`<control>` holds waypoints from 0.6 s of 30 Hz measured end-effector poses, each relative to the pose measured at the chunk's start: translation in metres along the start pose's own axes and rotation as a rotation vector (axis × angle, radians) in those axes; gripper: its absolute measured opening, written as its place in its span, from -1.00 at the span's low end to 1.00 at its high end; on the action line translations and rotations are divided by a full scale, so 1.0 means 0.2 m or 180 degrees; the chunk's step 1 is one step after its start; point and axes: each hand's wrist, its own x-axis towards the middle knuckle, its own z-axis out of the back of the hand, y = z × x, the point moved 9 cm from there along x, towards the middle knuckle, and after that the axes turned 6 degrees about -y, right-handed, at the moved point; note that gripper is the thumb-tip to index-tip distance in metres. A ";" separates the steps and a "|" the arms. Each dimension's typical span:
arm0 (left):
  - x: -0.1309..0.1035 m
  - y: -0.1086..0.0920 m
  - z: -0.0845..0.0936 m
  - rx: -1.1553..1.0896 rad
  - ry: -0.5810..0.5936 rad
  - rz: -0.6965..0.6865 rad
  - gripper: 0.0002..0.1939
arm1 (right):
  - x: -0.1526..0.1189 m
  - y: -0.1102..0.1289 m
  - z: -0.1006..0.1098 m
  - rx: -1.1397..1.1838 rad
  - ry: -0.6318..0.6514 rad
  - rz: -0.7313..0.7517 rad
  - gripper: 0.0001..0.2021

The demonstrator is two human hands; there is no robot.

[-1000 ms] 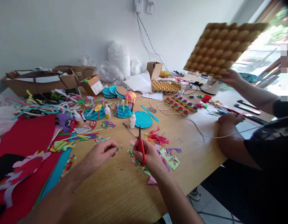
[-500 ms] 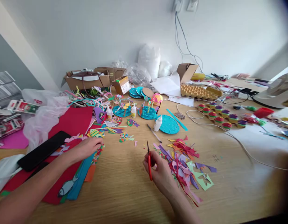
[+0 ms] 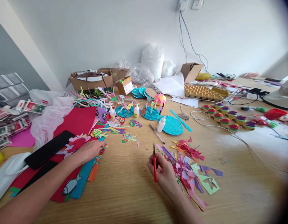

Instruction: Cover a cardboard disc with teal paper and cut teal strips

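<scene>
My right hand (image 3: 164, 172) is closed around red-handled scissors (image 3: 155, 165), whose dark blades point away from me above the bare wood. To its right lies a heap of coloured paper scraps (image 3: 185, 168). At the left, my left hand (image 3: 91, 151) reaches over stacked coloured paper, fingers bent down and together at the upper end of the blue sheets (image 3: 84, 174); whatever they grip is hidden. Beside those fingertips is a strip of small patterned paper pieces (image 3: 100, 154). A grey paper fish (image 3: 71, 186) rests on the stack below my wrist. A yellow-green striped paper fish (image 3: 98, 133) lies just beyond the hand.
Glue bottles (image 3: 161, 124) stand near a turquoise disc (image 3: 172, 125) and decorated turquoise bases (image 3: 150, 112). A pen (image 3: 157, 134) lies ahead of the scissors. Further right are painted egg-carton cups (image 3: 221, 116) and a white cable (image 3: 248, 146). A black phone (image 3: 49, 149) lies left.
The whole view has shifted slightly, so everything sits a little further right. My left hand has lowered slightly onto the paper pieces. The right hand keeps the scissors in much the same place.
</scene>
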 end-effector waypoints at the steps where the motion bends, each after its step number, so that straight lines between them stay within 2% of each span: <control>1: 0.00 0.00 0.01 0.0073 -0.0014 0.0008 -0.80 | 0.00 0.00 0.01 -0.0004 -0.0013 0.0016 -0.91; 6: -0.02 -0.03 0.07 0.0294 -0.0207 -0.0020 -0.84 | -0.01 0.02 0.01 -0.0168 0.0004 0.0166 -0.90; 10: -0.03 -0.10 0.11 0.0218 -0.0396 -0.0249 -0.82 | -0.06 0.09 -0.10 -0.0679 0.0609 0.0640 -0.90; 12: -0.03 -0.16 0.11 0.0153 -0.0431 -0.0395 -0.81 | -0.10 0.13 -0.17 -0.0964 0.0961 0.0939 -0.93; 14: -0.03 -0.23 0.10 0.0097 -0.0437 -0.0520 -0.78 | -0.12 0.13 -0.22 -0.1203 0.1145 0.1097 -0.95; 18: -0.03 -0.37 0.08 -0.0022 -0.0458 -0.0725 -0.76 | -0.11 0.09 -0.21 -0.1508 0.0999 0.1047 -0.94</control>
